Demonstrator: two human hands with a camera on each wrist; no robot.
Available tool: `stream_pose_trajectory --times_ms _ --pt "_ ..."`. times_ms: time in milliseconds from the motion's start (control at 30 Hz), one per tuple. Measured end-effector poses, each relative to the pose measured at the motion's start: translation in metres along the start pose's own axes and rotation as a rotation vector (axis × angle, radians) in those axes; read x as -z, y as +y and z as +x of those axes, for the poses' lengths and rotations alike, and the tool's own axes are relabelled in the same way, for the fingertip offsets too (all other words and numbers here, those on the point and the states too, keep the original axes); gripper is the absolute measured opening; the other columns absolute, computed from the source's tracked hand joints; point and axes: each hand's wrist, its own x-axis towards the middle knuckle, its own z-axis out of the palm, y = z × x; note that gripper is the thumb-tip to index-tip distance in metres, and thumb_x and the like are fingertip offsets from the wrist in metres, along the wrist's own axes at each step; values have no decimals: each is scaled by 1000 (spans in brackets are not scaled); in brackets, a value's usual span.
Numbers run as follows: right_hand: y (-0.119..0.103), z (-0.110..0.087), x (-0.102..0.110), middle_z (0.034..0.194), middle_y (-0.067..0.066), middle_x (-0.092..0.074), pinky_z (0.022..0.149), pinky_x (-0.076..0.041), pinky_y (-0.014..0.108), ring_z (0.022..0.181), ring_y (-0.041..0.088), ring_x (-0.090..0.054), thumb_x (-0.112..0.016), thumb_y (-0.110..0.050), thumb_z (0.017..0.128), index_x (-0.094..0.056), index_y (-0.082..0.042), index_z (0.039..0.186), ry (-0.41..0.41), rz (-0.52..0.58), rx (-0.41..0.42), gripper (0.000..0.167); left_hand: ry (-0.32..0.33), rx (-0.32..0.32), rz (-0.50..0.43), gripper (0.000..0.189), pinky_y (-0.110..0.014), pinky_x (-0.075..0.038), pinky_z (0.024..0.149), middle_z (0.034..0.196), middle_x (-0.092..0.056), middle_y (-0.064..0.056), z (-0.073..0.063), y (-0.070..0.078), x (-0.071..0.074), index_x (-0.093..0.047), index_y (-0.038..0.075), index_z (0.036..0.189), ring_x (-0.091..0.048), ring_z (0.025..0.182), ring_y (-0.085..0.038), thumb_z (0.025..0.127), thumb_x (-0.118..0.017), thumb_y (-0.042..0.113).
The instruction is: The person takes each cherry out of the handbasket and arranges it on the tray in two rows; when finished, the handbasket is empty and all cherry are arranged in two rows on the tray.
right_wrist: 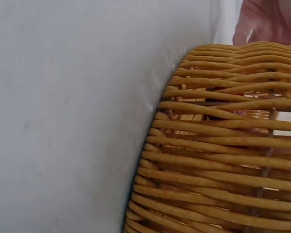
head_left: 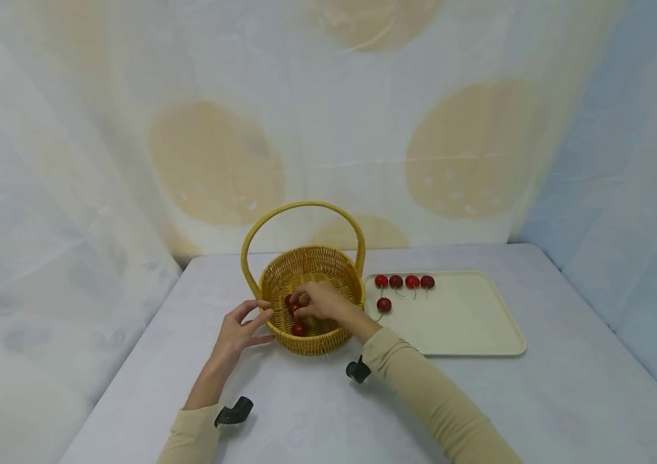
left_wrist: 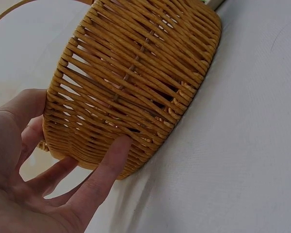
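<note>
A round woven basket [head_left: 311, 345] with a tall hoop handle stands on the table. My left hand [head_left: 238, 330] holds its left side, with fingers at the rim and one fingertip against the outer wall, as the left wrist view shows. My right hand [head_left: 321, 301] reaches inside, and its thumb and index finger pinch a red cherry [head_left: 295, 310]. Beside that lies a partly covered cherry [head_left: 288, 299]. Closer to the near wall is another cherry [head_left: 298, 329]. In the right wrist view, the basket's weave [right_wrist: 218, 145] hides most of my right hand.
Right of the basket lies a cream tray [head_left: 456, 322]. Several cherries with stems form a row [head_left: 404, 281] along its far edge at the left, and one more cherry [head_left: 384, 305] sits below the row. A patterned cloth [head_left: 334, 142] hangs behind the table.
</note>
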Motion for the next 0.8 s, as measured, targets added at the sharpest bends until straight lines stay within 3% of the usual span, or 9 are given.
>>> stream_pose_trajectory --times_ms 233,500,800 --pt "0 -7 10 104 2 -73 74 -57 24 91 14 -67 -75 -31 87 -71 -18 116 43 -17 25 32 -1 2 -5 55 -51 -61 83 138 -50 -7 -3 -2 1 -56 6 125 -55 127 -38 85 -76 37" --pt "-4 -20 30 102 4 -73 75 -59 30 91 18 -68 -73 -31 89 -70 -18 115 68 -2 38 29 0 -6 -5 55 -53 -61 83 138 -49 -8 -4 -1 2 -56 6 127 -55 127 -39 86 -75 36" --pt "4 -38 48 96 1 -73 69 -55 26 88 15 -66 -73 -34 89 -70 -20 113 126 -25 65 29 -14 -15 -9 54 -55 -59 85 140 -47 -8 -2 0 0 -54 5 130 -53 129 -39 88 -74 32"
